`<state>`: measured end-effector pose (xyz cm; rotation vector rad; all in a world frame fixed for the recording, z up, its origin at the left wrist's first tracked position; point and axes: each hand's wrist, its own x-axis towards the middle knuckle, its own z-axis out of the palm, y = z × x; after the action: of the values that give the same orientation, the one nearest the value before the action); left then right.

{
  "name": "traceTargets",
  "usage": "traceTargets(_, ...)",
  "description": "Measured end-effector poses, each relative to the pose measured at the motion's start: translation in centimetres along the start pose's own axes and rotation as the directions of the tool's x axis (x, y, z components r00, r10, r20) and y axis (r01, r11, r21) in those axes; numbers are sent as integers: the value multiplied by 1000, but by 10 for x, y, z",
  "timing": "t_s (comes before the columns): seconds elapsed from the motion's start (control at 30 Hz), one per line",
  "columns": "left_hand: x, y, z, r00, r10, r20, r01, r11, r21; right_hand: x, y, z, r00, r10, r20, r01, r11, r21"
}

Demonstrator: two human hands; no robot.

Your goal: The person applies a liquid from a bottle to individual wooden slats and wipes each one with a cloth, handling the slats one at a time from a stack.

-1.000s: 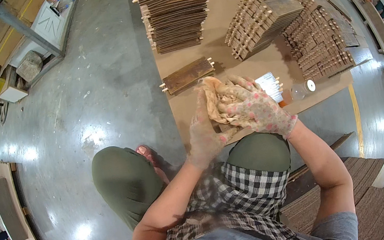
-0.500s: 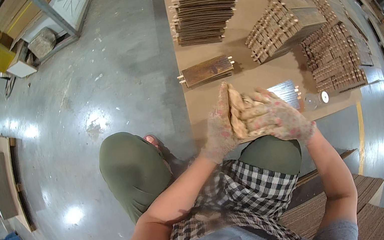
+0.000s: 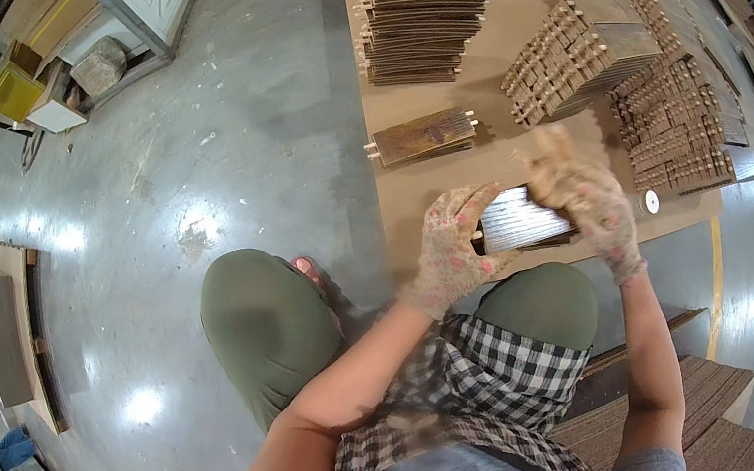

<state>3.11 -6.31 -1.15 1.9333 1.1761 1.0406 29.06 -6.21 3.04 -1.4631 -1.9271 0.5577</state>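
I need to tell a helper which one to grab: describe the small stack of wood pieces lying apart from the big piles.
On the brown board covering the floor, look just below the tall stack of dark panels. The small stack is only a few panels high, lying alone, pegs at both ends.

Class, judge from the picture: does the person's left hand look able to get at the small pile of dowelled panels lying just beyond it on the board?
Probably yes. The left hand rests on a dark panel, and bare board lies between it and the small pile.
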Motion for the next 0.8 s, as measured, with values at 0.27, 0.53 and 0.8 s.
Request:
traceTargets(0.27, 6, 20, -15, 980, 151, 126, -188, 911, 367, -15, 17, -5, 956, 86, -281, -85, 996, 13)
traceTargets(0.53, 43, -8, -42, 982, 131, -139, -74, 931, 357, -22, 22, -19, 894, -40, -446, 142, 970, 197)
traceTargets(0.8, 87, -145, -16, 997, -34, -69, 66, 846, 529, -59, 17, -12, 854, 185, -487, -64, 965, 254)
